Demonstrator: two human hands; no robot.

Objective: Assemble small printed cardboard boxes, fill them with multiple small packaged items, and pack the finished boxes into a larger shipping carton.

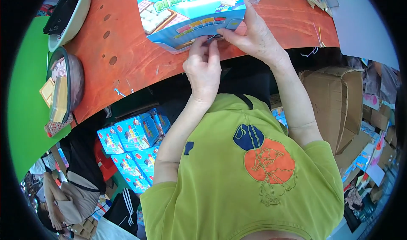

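A light blue printed cardboard box (193, 17) sits at the near edge of the red table, its top and near side facing me. My right hand (260, 40) grips the box's right corner, thumb on the near side and fingers round the right side. Under the near side's lower edge, my left hand (203, 70) is closed with its fingertips pinched together. A small dark, shiny bit shows at those fingertips, too small to name.
On the red table (123, 40), a white basin (80, 15) and a dark bowl of packets (74, 83) stand left. Similar blue boxes (135, 134) are stacked below the table. At right is an open brown carton (326, 100). Another person (78, 197) is at lower left.
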